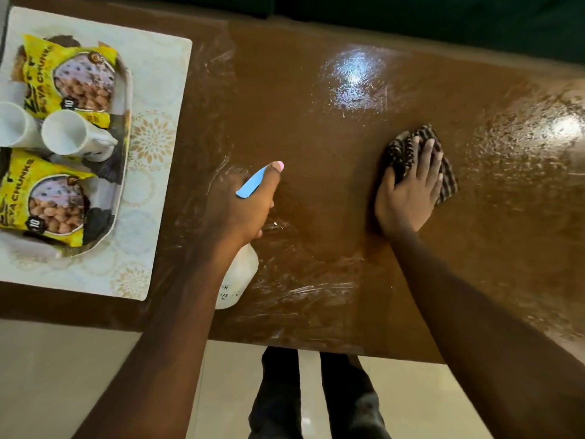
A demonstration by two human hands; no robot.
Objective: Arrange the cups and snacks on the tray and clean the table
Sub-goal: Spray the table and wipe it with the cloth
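My left hand grips a white spray bottle with a blue trigger and pink nozzle, held over the brown table. My right hand lies flat on a dark checked cloth, pressing it to the wet tabletop right of centre. At the far left a metal tray holds two yellow snack packets, one at the back and one at the front. Two white cups lie on their sides between them.
The tray rests on a white patterned placemat at the table's left end. Spray droplets and wet streaks cover the tabletop, thick at the right. The table's near edge runs above a pale tiled floor, where my legs stand.
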